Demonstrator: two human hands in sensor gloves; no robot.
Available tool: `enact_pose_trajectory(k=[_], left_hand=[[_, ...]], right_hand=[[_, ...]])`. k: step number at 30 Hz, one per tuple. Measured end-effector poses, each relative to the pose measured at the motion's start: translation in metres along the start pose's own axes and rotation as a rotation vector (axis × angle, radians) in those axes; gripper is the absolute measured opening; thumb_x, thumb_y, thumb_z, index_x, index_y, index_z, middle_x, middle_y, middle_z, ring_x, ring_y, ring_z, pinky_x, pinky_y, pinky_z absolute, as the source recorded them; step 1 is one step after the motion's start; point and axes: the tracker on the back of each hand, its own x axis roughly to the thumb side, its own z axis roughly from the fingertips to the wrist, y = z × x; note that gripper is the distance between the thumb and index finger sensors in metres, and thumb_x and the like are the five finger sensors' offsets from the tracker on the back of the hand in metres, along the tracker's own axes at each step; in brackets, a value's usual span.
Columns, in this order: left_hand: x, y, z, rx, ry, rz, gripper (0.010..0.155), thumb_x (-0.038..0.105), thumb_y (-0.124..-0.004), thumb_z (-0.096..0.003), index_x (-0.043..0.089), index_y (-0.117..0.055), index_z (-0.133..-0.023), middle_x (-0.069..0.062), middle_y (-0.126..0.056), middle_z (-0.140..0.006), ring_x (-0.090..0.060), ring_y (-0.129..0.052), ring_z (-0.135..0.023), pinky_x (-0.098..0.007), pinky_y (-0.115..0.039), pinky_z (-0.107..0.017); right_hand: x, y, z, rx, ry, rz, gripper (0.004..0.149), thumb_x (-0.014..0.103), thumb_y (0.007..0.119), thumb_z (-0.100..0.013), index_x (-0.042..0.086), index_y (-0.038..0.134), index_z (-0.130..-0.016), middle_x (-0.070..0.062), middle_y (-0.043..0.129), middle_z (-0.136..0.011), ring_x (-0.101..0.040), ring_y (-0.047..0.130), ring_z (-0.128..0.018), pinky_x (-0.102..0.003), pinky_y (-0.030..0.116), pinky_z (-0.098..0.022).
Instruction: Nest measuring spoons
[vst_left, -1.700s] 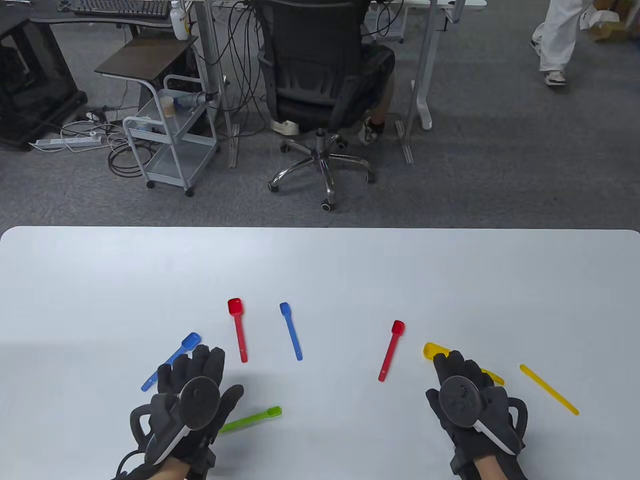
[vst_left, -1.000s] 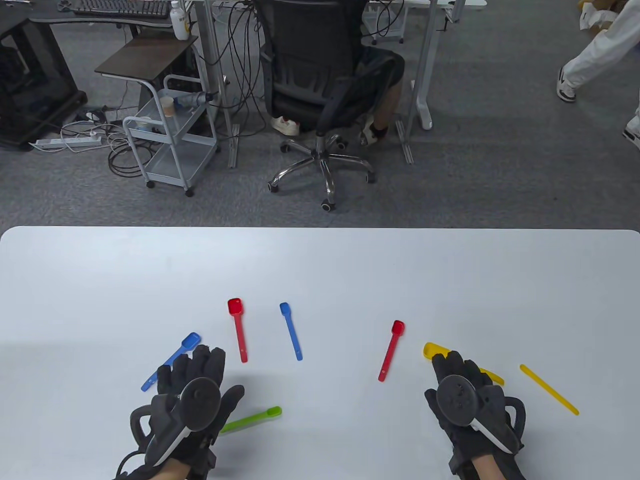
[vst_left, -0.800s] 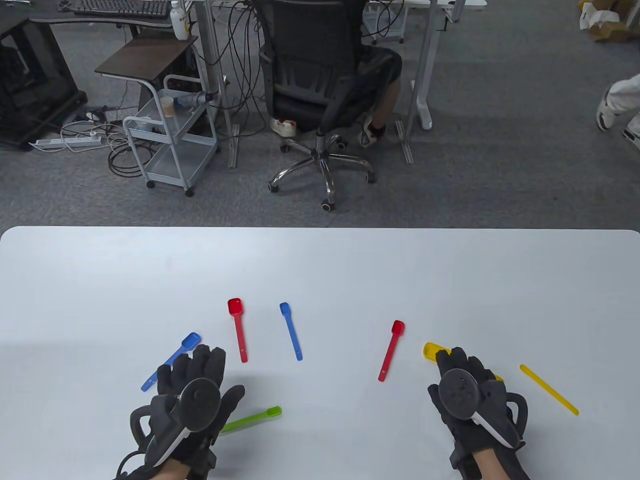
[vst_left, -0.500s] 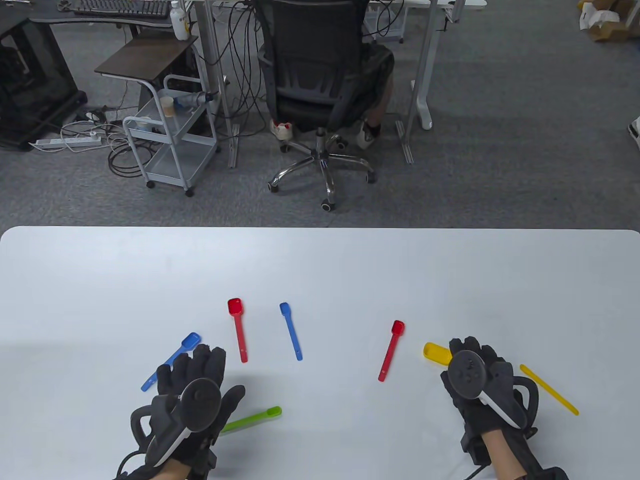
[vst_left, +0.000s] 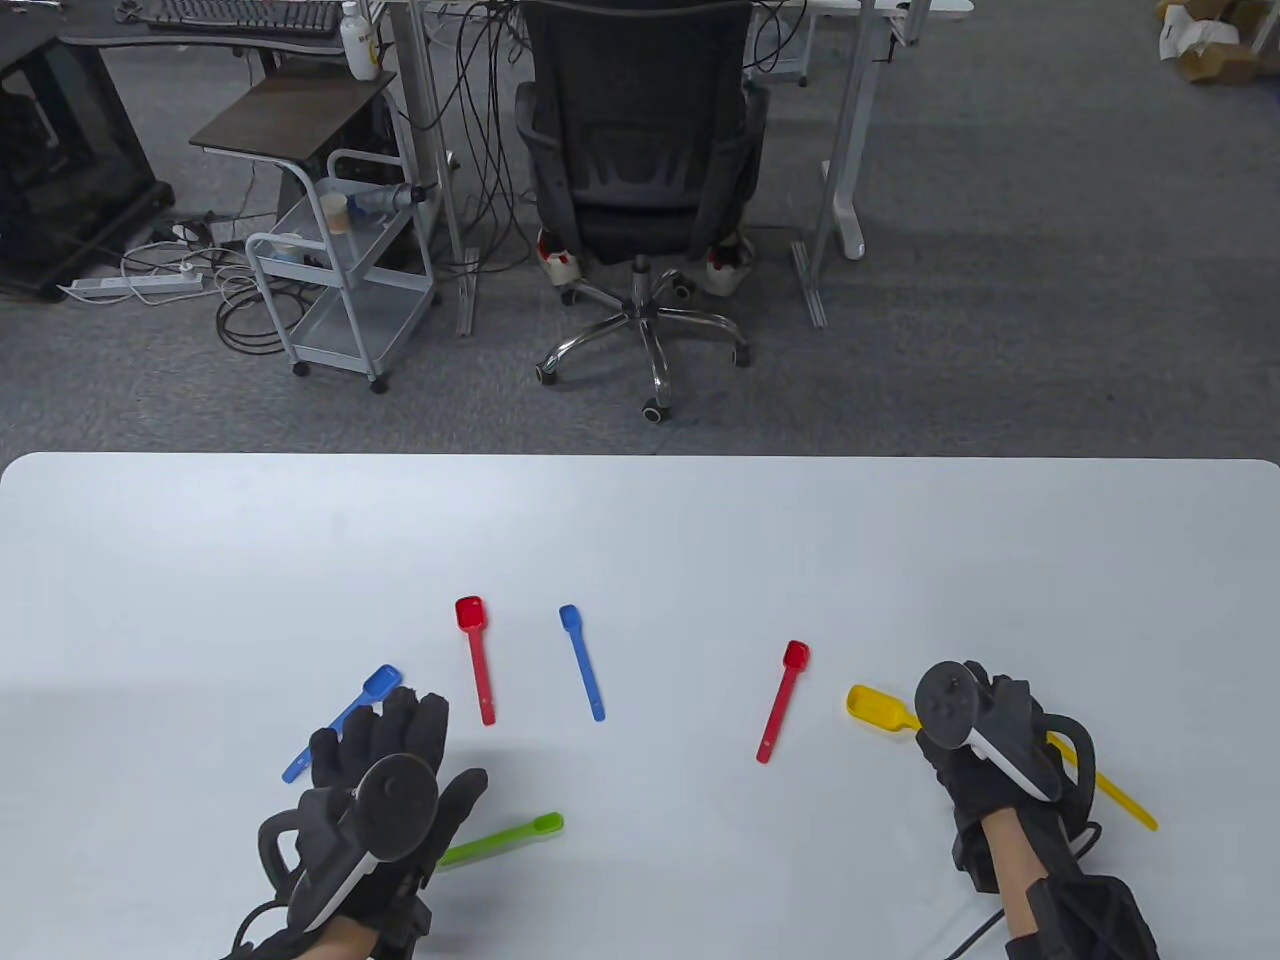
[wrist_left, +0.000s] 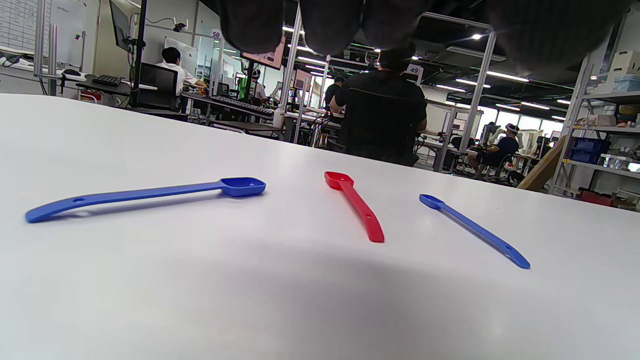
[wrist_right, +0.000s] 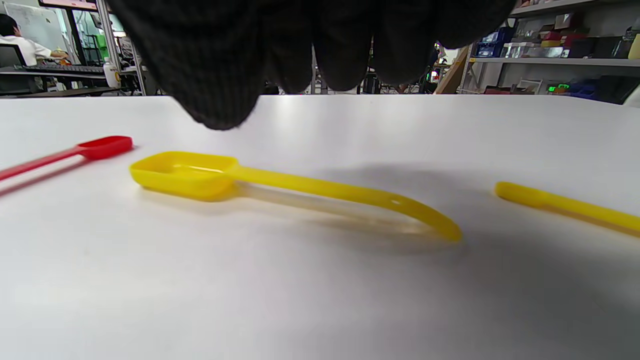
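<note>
Several coloured measuring spoons lie apart on the white table (vst_left: 640, 530). My left hand (vst_left: 385, 735) rests flat and empty between a large blue spoon (vst_left: 345, 705) and a green spoon (vst_left: 505, 838). My right hand (vst_left: 985, 715) hovers, fingers spread and empty, over the handle of a large yellow spoon (vst_left: 870, 703). In the right wrist view my fingertips (wrist_right: 220, 107) hang just above this yellow spoon (wrist_right: 280, 185) without touching it. A thin yellow spoon (vst_left: 1125, 805) lies to its right. A red spoon (vst_left: 477, 660), a small blue spoon (vst_left: 582, 662) and a small red spoon (vst_left: 782, 700) lie in the middle.
The left wrist view shows the large blue spoon (wrist_left: 145, 195), the red spoon (wrist_left: 355, 207) and the small blue spoon (wrist_left: 475, 231) ahead of my fingers. Beyond the table's far edge stand an office chair (vst_left: 640, 150) and a metal cart (vst_left: 340, 270).
My right hand has moved right and slightly forward, and its wrist has swung out to the right, uncovering more of the large yellow spoon. My left hand and all the spoons have stayed put.
</note>
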Motion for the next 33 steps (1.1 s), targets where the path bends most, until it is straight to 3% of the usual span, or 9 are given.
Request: enact_pose_trajectory(k=[15,21,33], left_hand=[[-0.001,0.001,-0.001,-0.007,0.001,0.004,0.080,0.068,-0.080,-0.0414,0.033,-0.063,-0.112,-0.003,-0.063,-0.122,-0.048,-0.070,-0.113,-0.066,-0.047,-0.082],[-0.001,0.001,-0.001,-0.008,0.001,0.004,0.080,0.068,-0.080,-0.0414,0.033,-0.063,-0.112,-0.003,-0.063,-0.121,-0.048,-0.070,-0.112,-0.066,-0.047,-0.082],[-0.002,0.001,-0.002,-0.009,0.002,0.005,0.080,0.068,-0.080,-0.0414,0.033,-0.063,-0.112,-0.003,-0.063,-0.121,-0.048,-0.070,-0.112,-0.066,-0.047,-0.082]], right_hand=[[-0.013,0.031,-0.014,0.021,0.023,0.046,0.057,0.033,0.090,-0.043,0.019,0.081,-0.097,-0.017,0.067,-0.118,-0.049,0.067,-0.103,-0.062,0.055,-0.072],[-0.013,0.034,-0.015,-0.025,0.011,0.080,0.048,0.031,0.091,-0.042,0.019,0.088,-0.089,-0.015,0.069,-0.117,-0.047,0.069,-0.103,-0.062,0.056,-0.072],[-0.006,0.029,-0.013,-0.046,-0.042,0.129,0.044,0.030,0.090,-0.043,0.019,0.090,-0.085,-0.014,0.070,-0.117,-0.046,0.068,-0.104,-0.062,0.054,-0.073]])
